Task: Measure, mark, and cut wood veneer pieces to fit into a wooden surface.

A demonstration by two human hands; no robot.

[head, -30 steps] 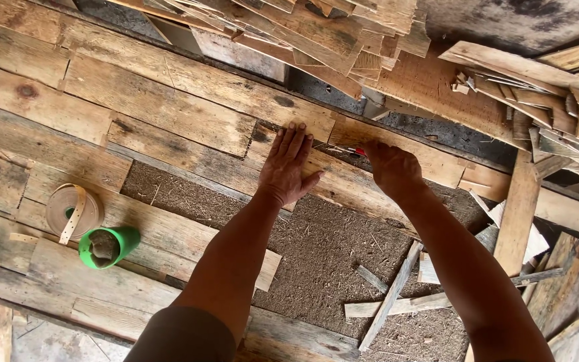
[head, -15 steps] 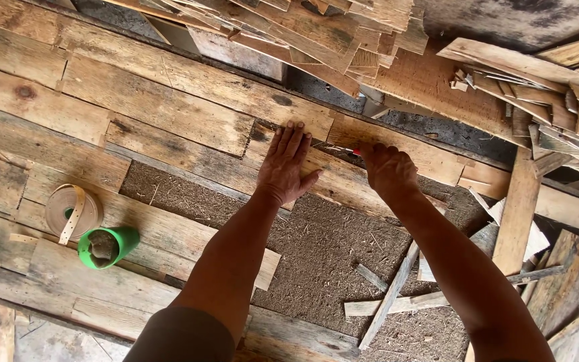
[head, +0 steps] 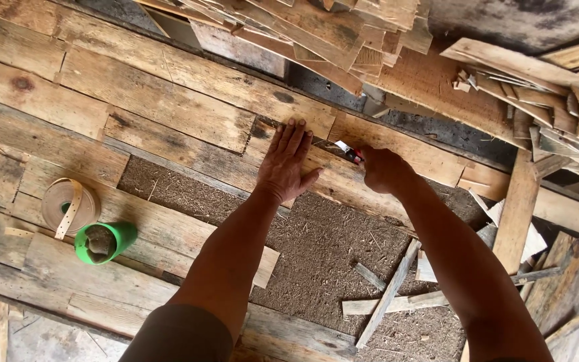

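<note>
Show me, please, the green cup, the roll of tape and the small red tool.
green cup [head: 112,240], head view, on its side wall.
roll of tape [head: 53,201], head view, on its coiled band.
small red tool [head: 351,153], head view, on its tip.

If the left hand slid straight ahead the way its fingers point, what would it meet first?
The left hand lies flat on a plank, fingers pointing up-right. Going on, it would probably cross the plank's far edge and the dark gap, then meet the pile of thin wood strips. Depth there is unclear.
</note>
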